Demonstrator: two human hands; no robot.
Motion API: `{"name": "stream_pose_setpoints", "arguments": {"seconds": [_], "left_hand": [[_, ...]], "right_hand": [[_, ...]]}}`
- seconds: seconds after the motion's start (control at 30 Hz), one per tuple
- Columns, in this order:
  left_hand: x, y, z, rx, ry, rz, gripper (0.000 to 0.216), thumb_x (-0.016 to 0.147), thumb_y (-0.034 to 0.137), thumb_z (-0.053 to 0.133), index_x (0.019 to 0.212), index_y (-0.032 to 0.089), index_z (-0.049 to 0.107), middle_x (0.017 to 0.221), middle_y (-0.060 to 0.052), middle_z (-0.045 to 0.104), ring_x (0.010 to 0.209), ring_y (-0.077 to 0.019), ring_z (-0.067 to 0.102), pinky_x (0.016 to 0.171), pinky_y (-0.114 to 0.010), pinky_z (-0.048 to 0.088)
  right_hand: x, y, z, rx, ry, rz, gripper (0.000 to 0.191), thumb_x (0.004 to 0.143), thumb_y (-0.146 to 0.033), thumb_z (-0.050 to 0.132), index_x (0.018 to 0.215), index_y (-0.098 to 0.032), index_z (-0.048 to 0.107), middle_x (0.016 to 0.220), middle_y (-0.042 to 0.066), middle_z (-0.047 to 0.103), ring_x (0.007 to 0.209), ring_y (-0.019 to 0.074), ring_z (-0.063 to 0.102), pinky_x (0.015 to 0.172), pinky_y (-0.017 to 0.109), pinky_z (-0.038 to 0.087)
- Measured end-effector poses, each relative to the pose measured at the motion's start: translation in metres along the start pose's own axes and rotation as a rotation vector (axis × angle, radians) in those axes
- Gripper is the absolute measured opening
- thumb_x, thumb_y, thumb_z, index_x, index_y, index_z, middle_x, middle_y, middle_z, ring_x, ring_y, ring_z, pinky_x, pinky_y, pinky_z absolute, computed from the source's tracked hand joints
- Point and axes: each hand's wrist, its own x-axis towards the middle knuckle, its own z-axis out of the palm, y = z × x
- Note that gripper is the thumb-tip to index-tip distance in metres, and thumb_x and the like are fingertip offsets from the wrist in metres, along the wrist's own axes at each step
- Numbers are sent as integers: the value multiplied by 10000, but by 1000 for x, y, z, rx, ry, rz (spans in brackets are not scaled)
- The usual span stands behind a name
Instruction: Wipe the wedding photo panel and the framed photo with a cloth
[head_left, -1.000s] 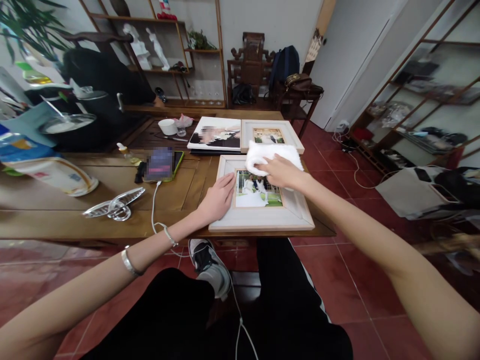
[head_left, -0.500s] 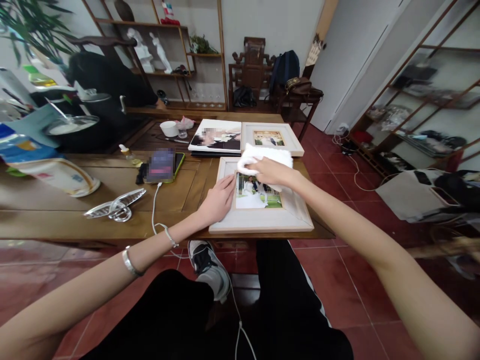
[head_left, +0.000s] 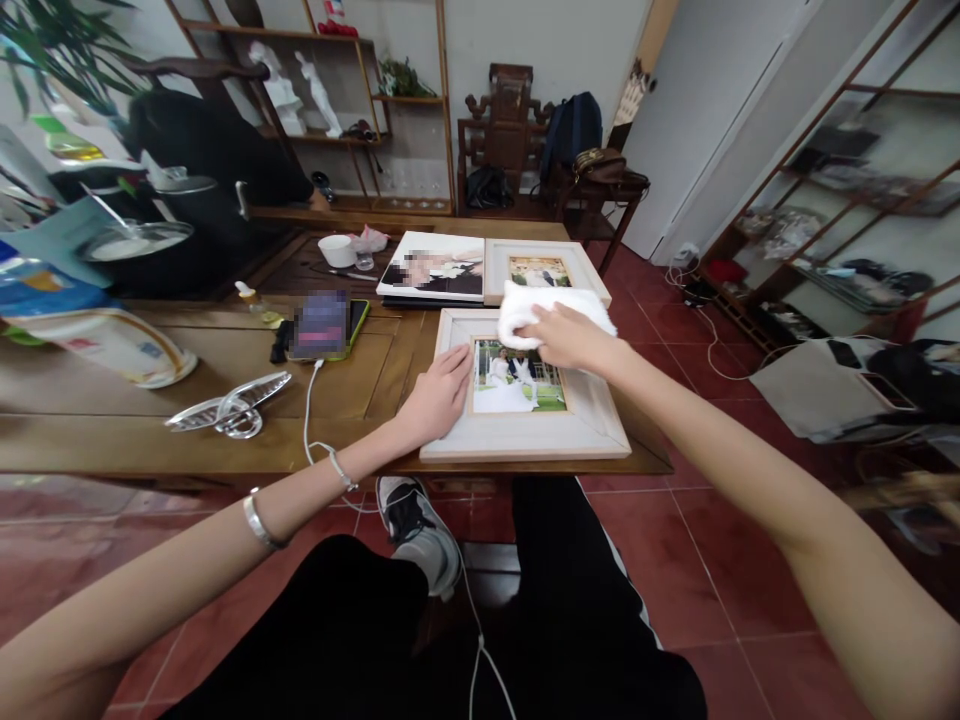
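Observation:
A white picture frame [head_left: 525, 440] with a photo in its middle lies flat near the table's front edge. Laid flat on its left border, my left hand [head_left: 439, 395] has its fingers stretched out. My right hand [head_left: 571, 335] grips a folded white cloth [head_left: 517, 305] over the frame's upper right border; part of its fingers is hidden against the cloth. Behind it lies a second picture frame [head_left: 589, 270], beside a photo album [head_left: 435, 268] with a picture on its cover.
On the wooden table [head_left: 360, 440] lie a silver hair claw [head_left: 232, 405], a phone [head_left: 358, 325] with a white cable [head_left: 307, 420], a small dropper bottle [head_left: 255, 300], a white bowl [head_left: 337, 250] and a blue-and-white bag [head_left: 90, 320]. A chair [head_left: 510, 130] stands behind.
My right hand has slid the white cloth to the right along the frame's upper border, uncovering more of the photo. My left hand has stayed on the left border.

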Motion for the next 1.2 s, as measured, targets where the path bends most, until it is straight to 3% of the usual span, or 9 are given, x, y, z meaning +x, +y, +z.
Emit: {"name": "stream_pose_setpoints", "arguments": {"seconds": [0.1, 0.2, 0.4, 0.53, 0.63, 0.93, 1.2], "left_hand": [[0, -1, 0, 4, 1, -4, 468, 959, 207, 333, 1399, 112, 460, 1485, -160, 431, 1404, -270, 349, 1129, -524, 340], [0, -1, -1, 12, -11, -3, 469, 960, 206, 326, 1396, 100, 461, 1490, -164, 424, 1408, -267, 344, 1132, -519, 338], [0, 0, -3, 36, -38, -4, 476, 959, 203, 323, 1401, 83, 453, 1504, -164, 402, 1414, -262, 333, 1140, -507, 327], [0, 0, -2, 27, -25, -1, 472, 959, 200, 327, 1405, 115, 454, 1498, -154, 415, 1412, -260, 339, 1137, -514, 325], [0, 0, -2, 30, -23, -3, 473, 961, 204, 321, 1404, 108, 454, 1498, -157, 415, 1413, -262, 338, 1136, -514, 328], [1, -1, -3, 36, -17, 17, 483, 972, 231, 286, 1384, 57, 469, 1480, -182, 431, 1396, -265, 366, 1124, -488, 369], [0, -2, -4, 15, -48, 8, 478, 971, 229, 309, 1410, 98, 445, 1505, -157, 404, 1416, -266, 332, 1141, -504, 331]], "right_hand": [[-24, 23, 7, -13, 5, 66, 598, 758, -22, 428, 1307, -180, 606, 1321, 129, 601, 1291, 335, 452, 1093, 521, 265], [-46, 24, 11, -17, 17, 38, 596, 746, -3, 417, 1288, -149, 615, 1351, 147, 572, 1304, 332, 440, 1086, 499, 296], [-103, -24, -1, 1, -44, -55, 548, 736, 5, 426, 1200, -153, 669, 1239, 169, 623, 1189, 318, 544, 999, 442, 412], [-135, -52, -6, 12, -76, -116, 490, 741, -7, 434, 1149, -119, 683, 1221, 194, 635, 1253, 327, 508, 1038, 451, 399], [-136, -63, -1, 20, -77, -101, 469, 729, -24, 459, 1133, -95, 686, 1289, 222, 597, 1298, 329, 478, 1068, 452, 383], [-76, -101, 17, 65, 27, -262, 417, 784, -62, 461, 1136, -24, 681, 1410, 261, 490, 1375, 332, 387, 1141, 447, 286], [-129, -59, 15, 5, -31, -42, 436, 718, -10, 468, 1068, -85, 717, 1440, 176, 488, 1397, 324, 350, 1153, 497, 276]]}}
